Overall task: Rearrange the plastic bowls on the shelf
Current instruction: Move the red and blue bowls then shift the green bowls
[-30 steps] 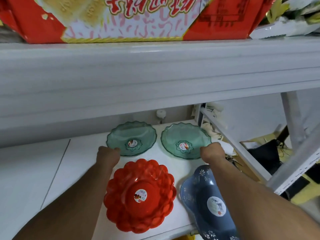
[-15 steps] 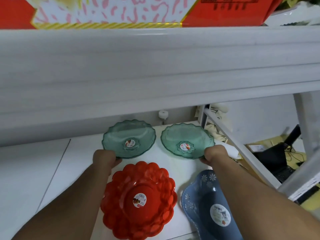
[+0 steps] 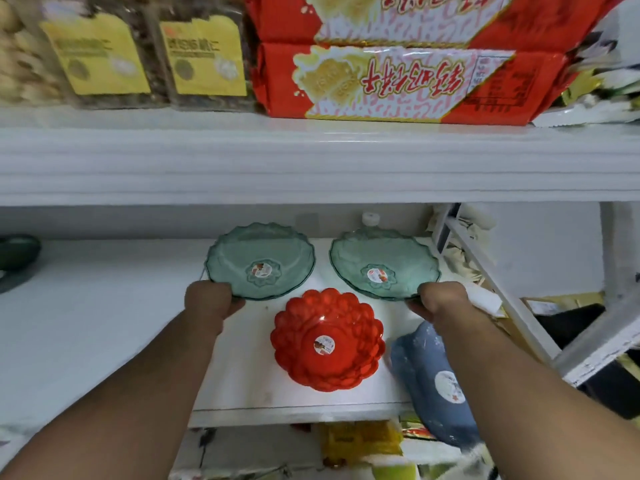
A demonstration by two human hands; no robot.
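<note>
Plastic bowls sit in two rows on the white lower shelf [image 3: 104, 323]. At the back lie two translucent green bowls with scalloped rims, the left green bowl [image 3: 260, 259] and the right green bowl [image 3: 383, 264], side by side with a narrow gap between them, each with a round sticker at its centre. In front of them, between the two forearms, rests a red plastic bowl with a petal-shaped rim [image 3: 328, 340], also stickered. Just to its right a blue plastic bowl with white flower prints [image 3: 436, 382] lies tilted, reaching past the shelf's front edge and partly hidden by the right forearm. The left hand [image 3: 210, 299] is curled around the near rim of the left green bowl, thumb side against the edge. The right hand [image 3: 441, 301] clasps the near rim of the right green bowl in the same way; the fingertips of both hands are hidden under the rims. On the upper shelf [image 3: 311, 161] stand red biscuit packages [image 3: 408, 81] and clear boxes with yellow labels [image 3: 145, 57].
</note>
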